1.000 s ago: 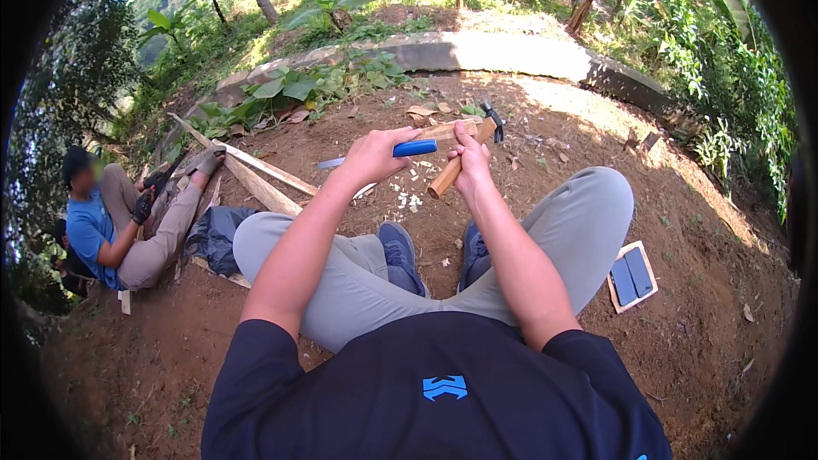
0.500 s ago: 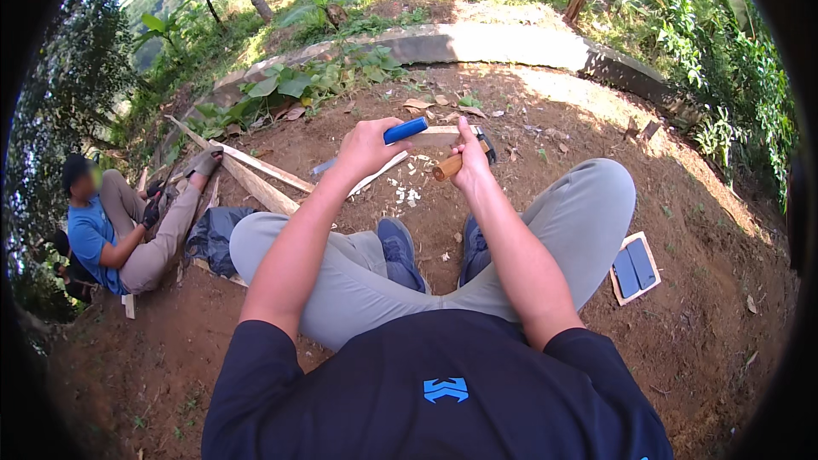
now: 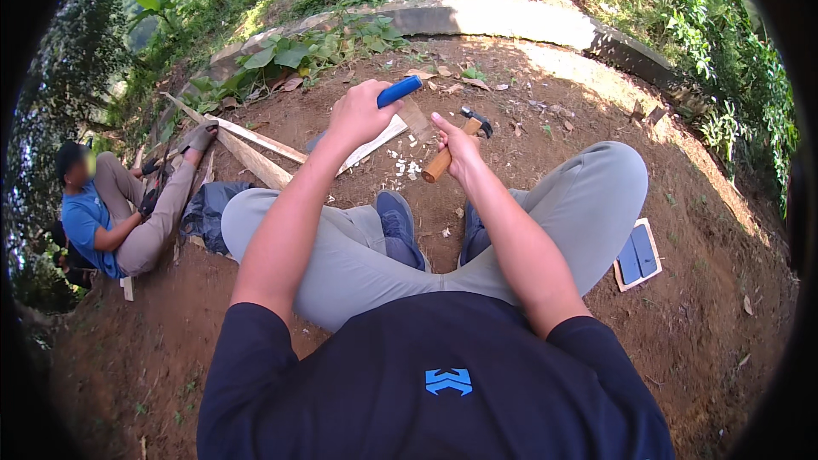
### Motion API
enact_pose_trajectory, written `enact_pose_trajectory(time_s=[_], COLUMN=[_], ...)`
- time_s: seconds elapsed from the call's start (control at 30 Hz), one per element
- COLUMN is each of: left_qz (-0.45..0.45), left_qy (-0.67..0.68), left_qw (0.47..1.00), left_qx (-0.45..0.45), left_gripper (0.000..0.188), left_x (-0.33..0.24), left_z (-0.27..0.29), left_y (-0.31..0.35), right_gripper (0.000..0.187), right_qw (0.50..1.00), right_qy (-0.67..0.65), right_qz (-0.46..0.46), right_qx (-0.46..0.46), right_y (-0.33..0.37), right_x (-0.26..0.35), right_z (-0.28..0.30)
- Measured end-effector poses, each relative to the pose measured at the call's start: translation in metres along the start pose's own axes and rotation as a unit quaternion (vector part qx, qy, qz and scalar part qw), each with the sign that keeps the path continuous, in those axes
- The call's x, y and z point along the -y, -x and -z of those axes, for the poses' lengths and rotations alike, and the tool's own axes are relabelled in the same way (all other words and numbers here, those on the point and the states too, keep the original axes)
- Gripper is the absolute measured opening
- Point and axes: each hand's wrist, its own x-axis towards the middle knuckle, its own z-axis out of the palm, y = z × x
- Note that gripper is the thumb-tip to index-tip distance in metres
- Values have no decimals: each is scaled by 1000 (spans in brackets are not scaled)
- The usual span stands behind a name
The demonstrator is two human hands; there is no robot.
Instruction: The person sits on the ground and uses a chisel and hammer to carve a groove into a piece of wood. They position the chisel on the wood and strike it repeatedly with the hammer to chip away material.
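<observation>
My left hand (image 3: 358, 115) is closed around a tool with a blue cylindrical handle (image 3: 399, 91). A greyish flat part shows on the other side of that fist, though its shape is mostly hidden. My right hand (image 3: 460, 149) grips a claw hammer (image 3: 471, 126) by its wooden handle; the dark head points away from me. Between the hands is a brown strip of wood (image 3: 416, 117), its end close to my right fingers; I cannot tell whether they touch it. A paler piece of wood (image 3: 375, 146) lies below my left hand.
Wood shavings (image 3: 407, 162) are scattered on the soil beyond my shoes (image 3: 396, 226). Long planks (image 3: 251, 158) and a dark bag (image 3: 213, 217) lie at left, near a seated person (image 3: 102, 217) wearing gloves. At right, a phone-like dark object (image 3: 637, 257) rests on a board. A low wall (image 3: 511, 21) curves behind.
Both hands have shifted slightly apart, the left moving up and leftward. The blue handle tilts more steeply, and the hammer head shows more fully. My view has tipped slightly downward.
</observation>
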Motion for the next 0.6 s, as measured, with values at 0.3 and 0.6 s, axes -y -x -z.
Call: enact_pose_trajectory(time_s=[0.3, 0.6], left_qz=[-26, 1], left_qy=[-8, 40], left_qw=[998, 996], left_qx=[60, -77], left_gripper=[32, 33], left_x=[-3, 16], left_z=[-3, 34], left_y=[0, -6], right_gripper=[59, 48], right_qw=[957, 969], right_qy=[151, 189], right_qz=[150, 117], right_qx=[196, 103], right_y=[21, 3], right_x=[10, -14], right_z=[-10, -9])
